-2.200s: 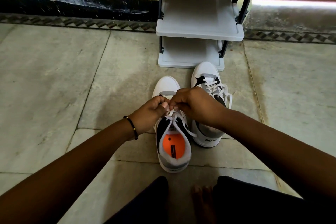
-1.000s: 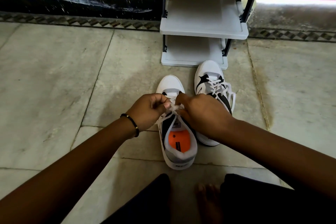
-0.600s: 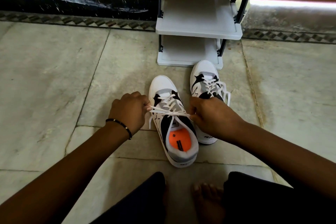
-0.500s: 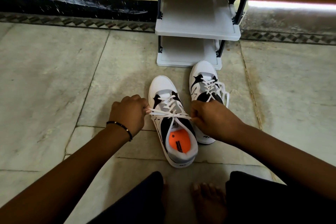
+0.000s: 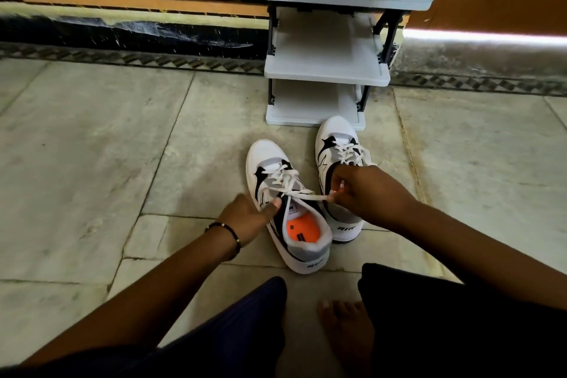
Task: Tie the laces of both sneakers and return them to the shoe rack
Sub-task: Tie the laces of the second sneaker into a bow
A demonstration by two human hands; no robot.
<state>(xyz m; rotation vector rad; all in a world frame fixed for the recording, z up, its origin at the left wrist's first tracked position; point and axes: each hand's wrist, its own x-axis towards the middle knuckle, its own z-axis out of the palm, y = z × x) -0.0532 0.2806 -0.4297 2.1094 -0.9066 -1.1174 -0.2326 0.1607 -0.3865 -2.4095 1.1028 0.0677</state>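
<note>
Lace (image 5: 302,195) stretched from near sneaker (image 5: 288,209) into right hand (image 5: 365,193) grip.

The stone floor (image 5: 92,178) carries two sneakers (image 5: 288,209) side by side; the shoe rack (image 5: 325,70) stands just beyond.

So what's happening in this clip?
A person sits on the floor tying the near sneaker. The right hand pinches a lace pulled taut across it; the left hand rests against its side. The far sneaker stands beside it, before the shoe rack.
</note>
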